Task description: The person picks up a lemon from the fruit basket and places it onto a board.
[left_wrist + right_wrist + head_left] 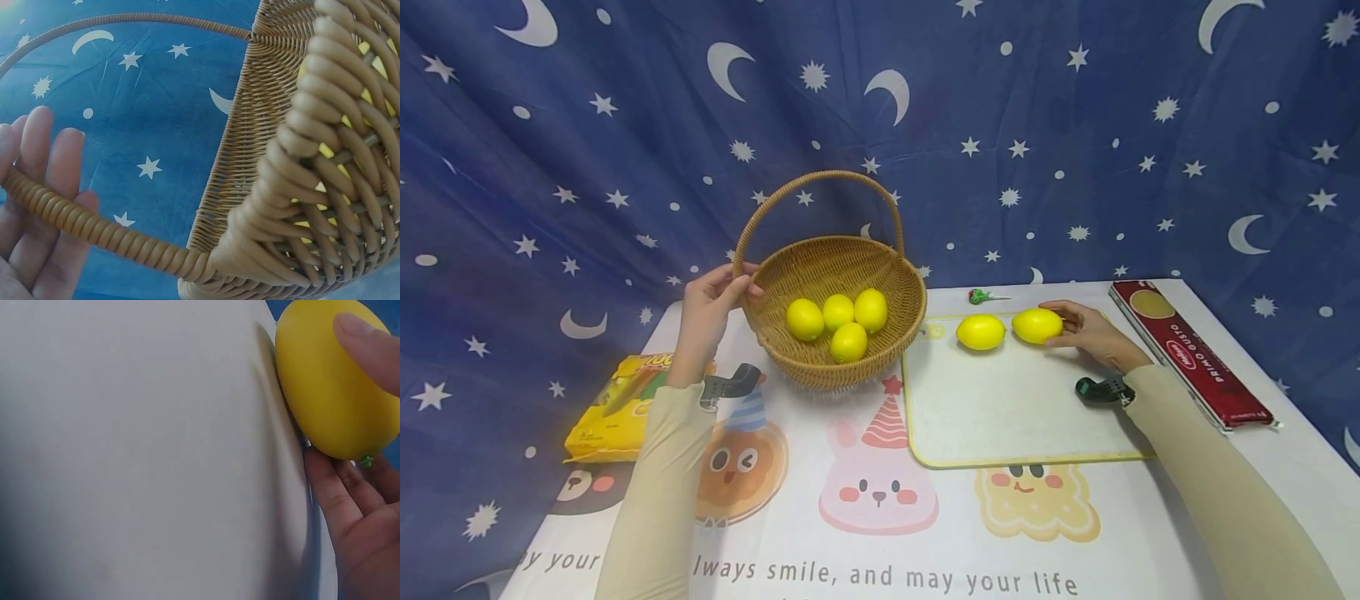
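Observation:
A wicker basket (760, 354) with a tall arched handle (820, 176) stands tilted toward me, holding several yellow lemons (848, 342). At its left side my left hand (706, 310) grips the base of the handle; the left wrist view shows fingers (65, 156) around the woven handle (106, 234). On the right, my right hand (1093, 335) holds a lemon (1037, 326) over the far part of a white board (1015, 408). The right wrist view has the thumb (372, 350) on that lemon's side and fingers at its end. Another lemon (981, 332) lies just left of it on the board.
A yellow food bag (613, 408) lies at the left, partly behind my left forearm. A long red packet (1191, 354) lies right of the board. Behind the board is a small artificial flower (977, 297). A blue starry curtain (955, 100) hangs behind the table.

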Demonstrator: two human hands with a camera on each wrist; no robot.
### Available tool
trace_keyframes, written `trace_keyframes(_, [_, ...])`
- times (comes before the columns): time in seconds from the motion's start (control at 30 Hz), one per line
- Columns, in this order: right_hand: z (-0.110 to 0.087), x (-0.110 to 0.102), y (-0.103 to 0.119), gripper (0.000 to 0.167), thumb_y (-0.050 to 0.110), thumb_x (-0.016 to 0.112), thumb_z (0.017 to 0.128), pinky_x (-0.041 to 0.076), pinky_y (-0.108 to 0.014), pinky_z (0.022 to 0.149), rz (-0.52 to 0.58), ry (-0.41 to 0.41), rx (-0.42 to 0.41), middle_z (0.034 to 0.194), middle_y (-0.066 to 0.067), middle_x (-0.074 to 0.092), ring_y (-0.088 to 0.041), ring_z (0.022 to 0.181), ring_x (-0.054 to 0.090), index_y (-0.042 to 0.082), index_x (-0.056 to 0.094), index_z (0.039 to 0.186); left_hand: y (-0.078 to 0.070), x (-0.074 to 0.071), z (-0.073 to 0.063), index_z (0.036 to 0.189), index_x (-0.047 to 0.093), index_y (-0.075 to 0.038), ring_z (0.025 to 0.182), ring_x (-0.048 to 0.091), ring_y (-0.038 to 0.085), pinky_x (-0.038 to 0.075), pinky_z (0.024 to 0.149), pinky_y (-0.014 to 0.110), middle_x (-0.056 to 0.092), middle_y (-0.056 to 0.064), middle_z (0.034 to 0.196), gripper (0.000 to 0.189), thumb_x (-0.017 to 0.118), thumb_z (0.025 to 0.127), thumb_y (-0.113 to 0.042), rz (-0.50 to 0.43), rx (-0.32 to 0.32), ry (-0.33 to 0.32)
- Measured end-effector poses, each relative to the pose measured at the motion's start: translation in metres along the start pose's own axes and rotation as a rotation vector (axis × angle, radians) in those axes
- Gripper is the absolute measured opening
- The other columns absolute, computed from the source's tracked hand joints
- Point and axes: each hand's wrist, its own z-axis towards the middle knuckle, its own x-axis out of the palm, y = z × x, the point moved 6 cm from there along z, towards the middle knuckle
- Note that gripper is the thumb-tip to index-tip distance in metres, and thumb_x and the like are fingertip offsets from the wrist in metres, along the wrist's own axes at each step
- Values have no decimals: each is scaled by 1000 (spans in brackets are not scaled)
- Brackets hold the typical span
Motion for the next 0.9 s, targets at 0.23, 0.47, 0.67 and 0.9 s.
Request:
trace_keyframes(0.23, [1, 0, 3, 76, 16, 75, 80, 32, -39, 111, -19, -26, 5, 146, -19, 34, -34, 131, 37, 3, 33, 143, 0, 0, 0, 115, 63, -2, 74, 66, 3, 52, 77, 14, 69, -14, 75, 29, 58, 93, -21, -12, 7, 8])
trace_keyframes(0.47, [3, 1, 5, 76, 13, 75, 79, 29, -44, 111, -12, -40, 7, 145, -22, 35, -38, 132, 37, 2, 33, 142, 2, 0, 1, 113, 64, -6, 74, 66, 3, 53, 76, 15, 68, -15, 74, 25, 57, 94, -20, -4, 0, 5])
trace_keyframes(0.67, [4, 0, 2, 71, 15, 72, 82, 38, -29, 108, -19, -9, 35, 143, -21, 38, -32, 130, 39, 4, 34, 140, 3, 0, 1, 111, 65, -8, 74, 66, 5, 52, 76, 15, 69, -13, 75, 22, 57, 94, -18, -24, -1, 13])
trace_keyframes(0.9, [4, -1, -1, 64, 20, 67, 87, 38, -34, 109, -38, 46, 67, 143, -19, 39, -30, 129, 40, 5, 35, 140, 2, -1, 0, 111, 65, -9, 74, 66, 7, 52, 76, 16, 69, -13, 76, 22, 58, 94, -20, -35, 3, 19])
